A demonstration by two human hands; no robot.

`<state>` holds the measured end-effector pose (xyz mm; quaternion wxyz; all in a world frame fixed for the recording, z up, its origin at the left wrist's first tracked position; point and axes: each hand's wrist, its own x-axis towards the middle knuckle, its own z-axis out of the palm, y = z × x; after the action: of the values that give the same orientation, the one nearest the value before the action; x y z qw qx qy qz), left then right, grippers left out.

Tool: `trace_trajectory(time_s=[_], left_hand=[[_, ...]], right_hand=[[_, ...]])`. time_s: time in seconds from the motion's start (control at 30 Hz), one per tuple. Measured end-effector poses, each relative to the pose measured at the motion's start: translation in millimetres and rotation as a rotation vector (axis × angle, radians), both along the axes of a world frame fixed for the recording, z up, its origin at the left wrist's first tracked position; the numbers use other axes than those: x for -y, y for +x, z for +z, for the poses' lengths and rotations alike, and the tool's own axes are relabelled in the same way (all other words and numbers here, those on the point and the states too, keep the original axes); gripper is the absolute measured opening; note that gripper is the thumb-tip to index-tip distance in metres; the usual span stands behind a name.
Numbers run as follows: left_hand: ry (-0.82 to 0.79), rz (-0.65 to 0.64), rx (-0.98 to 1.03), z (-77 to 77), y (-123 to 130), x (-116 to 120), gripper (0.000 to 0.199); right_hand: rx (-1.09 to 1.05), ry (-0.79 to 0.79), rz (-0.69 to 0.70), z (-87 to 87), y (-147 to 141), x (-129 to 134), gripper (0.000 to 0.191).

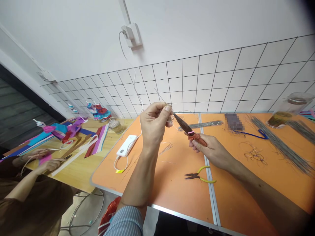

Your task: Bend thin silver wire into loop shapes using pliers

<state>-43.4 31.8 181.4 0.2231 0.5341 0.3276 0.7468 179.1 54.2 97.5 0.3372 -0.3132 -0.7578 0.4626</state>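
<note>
My left hand (156, 119) is raised above the orange table, thumb and fingers pinched on a thin wire (159, 95) that sticks out up and to the left. In my right hand (208, 147) are long-nose pliers (183, 124) with dark jaws and orange-red handles, pink wrapping near the joint. The jaw tips meet the wire close to my left fingertips; how firmly they grip it is too small to tell. Yellow-handled pliers (197, 175) lie on the table below my right hand. Short cut wires (166, 148) lie beyond my left wrist.
Bundles of straight wire (280, 144) and a glass jar of brown liquid (283, 113) stand right. A white power strip (126, 146) with a cable lies left. Tangled wire (254, 155) is at right. At the wooden table (98, 170), a co-worker's hands (50, 164) handle coloured strips.
</note>
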Motion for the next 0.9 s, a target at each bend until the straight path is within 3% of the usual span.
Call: trace_trajectory(time_s=[0.4, 0.9], left_hand=[[0.018, 0.005, -0.025, -1.0, -0.7, -0.8, 0.022], [0.043, -0.008, 0.001, -3.4, -0.5, -5.5, 0.023]], right_hand=[[-0.002, -0.063, 0.027, 2.5, 2.0, 2.2, 0.042], [-0.026, -0.006, 0.014, 3.9, -0.1, 1.1, 0.035]])
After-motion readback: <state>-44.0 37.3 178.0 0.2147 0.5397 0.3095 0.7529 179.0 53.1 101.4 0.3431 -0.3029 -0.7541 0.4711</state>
